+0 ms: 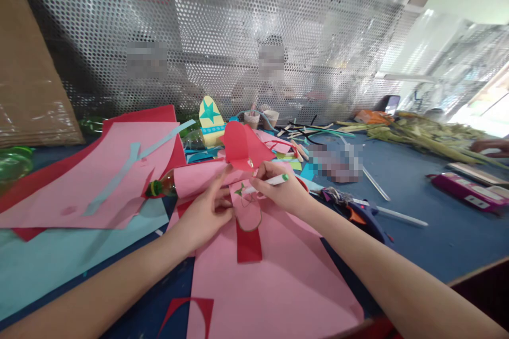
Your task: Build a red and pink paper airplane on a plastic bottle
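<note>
My right hand point(283, 189) is closed around a white marker with a green cap point(267, 183), its tip on a small pink paper piece point(247, 211) that bears a green star and a drawn outline. My left hand point(207, 212) presses its fingers on the left side of that piece, holding it down. The piece lies on a red strip point(248, 246) over a large pink sheet point(274, 286). A folded red paper shape point(242, 148) stands just behind my hands.
Pink, red and light blue sheets point(79, 180) cover the left of the blue table point(429, 222). A glue gun point(363, 212), sticks, cups point(260, 118), green stalks point(429, 135) and a purple box point(465, 190) lie right. Another person's hand point(489, 145) is at far right. Perforated metal screen behind.
</note>
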`<move>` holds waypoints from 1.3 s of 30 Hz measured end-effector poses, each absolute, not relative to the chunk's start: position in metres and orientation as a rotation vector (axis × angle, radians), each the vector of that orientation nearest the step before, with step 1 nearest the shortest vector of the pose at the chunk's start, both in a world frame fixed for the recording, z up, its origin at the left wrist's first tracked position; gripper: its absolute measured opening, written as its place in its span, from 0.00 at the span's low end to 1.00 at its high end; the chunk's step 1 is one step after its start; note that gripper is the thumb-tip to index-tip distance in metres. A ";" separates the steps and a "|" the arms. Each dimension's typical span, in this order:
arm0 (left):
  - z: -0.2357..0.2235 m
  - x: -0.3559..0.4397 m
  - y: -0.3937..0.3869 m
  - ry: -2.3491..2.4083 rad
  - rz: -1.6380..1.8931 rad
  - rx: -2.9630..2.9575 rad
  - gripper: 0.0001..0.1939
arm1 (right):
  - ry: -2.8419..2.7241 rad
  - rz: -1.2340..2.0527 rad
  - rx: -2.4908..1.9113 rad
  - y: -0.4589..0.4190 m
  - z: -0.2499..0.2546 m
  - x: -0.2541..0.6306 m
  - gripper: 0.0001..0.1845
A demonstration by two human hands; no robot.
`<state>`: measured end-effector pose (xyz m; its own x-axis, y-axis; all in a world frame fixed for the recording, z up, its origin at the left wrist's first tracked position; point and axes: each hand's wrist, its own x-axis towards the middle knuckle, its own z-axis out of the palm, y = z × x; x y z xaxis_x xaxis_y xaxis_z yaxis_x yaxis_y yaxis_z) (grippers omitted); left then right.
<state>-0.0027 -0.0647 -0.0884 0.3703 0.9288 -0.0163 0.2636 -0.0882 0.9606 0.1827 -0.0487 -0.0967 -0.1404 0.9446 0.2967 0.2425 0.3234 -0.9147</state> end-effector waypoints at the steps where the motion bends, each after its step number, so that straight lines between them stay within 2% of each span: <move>1: -0.088 -0.003 -0.065 1.094 0.797 1.592 0.43 | -1.608 0.904 -1.099 -0.049 -0.097 0.183 0.11; 22: -0.091 -0.004 -0.063 1.063 0.817 1.616 0.43 | -1.585 0.852 -1.163 -0.049 -0.095 0.185 0.11; 26: -0.090 -0.004 -0.064 1.075 0.830 1.625 0.43 | -1.471 0.754 -1.276 -0.046 -0.091 0.189 0.13; 30: -0.089 -0.003 -0.065 1.124 0.803 1.604 0.43 | -1.461 0.655 -1.324 -0.042 -0.090 0.193 0.12; 39: -0.090 -0.003 -0.064 1.077 0.812 1.630 0.43 | -1.540 0.741 -1.246 -0.043 -0.098 0.190 0.13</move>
